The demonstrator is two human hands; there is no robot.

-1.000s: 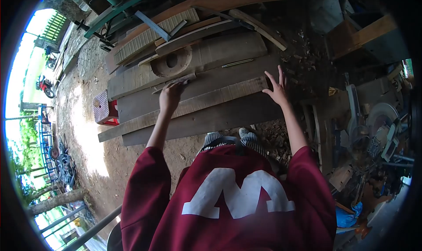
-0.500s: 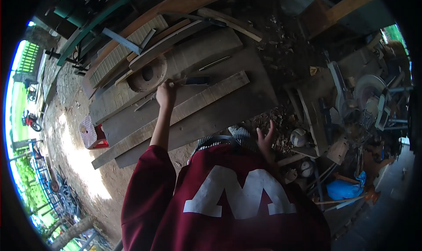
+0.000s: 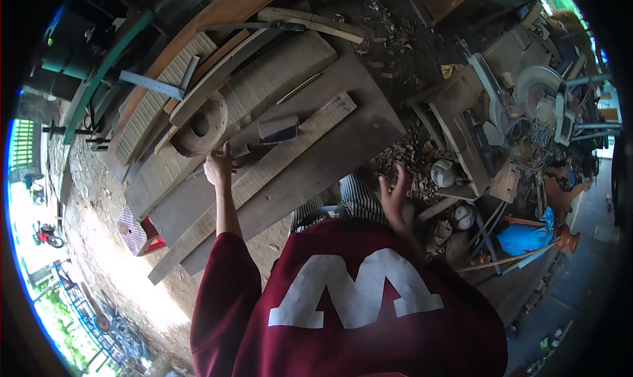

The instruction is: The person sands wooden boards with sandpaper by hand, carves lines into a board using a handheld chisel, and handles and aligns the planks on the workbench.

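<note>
My left hand [image 3: 217, 168] is over the planks with its fingers curled and thumb raised. It grips what looks like a hand tool, whose flat, dark rectangular blade [image 3: 278, 131] points away to the right; the exact kind I cannot make out. Beneath it runs a narrow plank [image 3: 290, 147] on a wide dark board [image 3: 369, 120]. Just beyond the hand lies a wooden piece with a round hollow [image 3: 214, 116]. A pencil [image 3: 300, 89] rests farther back on the board. My right hand [image 3: 395, 192] hangs over the ground beside my leg, fingers apart, holding nothing.
A metal try square [image 3: 153, 84] and wood strips lie at the back left. A red-and-white stool [image 3: 135, 230] stands below the boards' left end. On the right are a circular-bladed machine [image 3: 537, 90], balls [image 3: 443, 173] and a blue bag [image 3: 524, 237].
My left hand has shifted left and toward me, and its thumb has lifted. The dark blade has turned, showing more of its flat face. My right hand stays open. The camera view has shifted.
</note>
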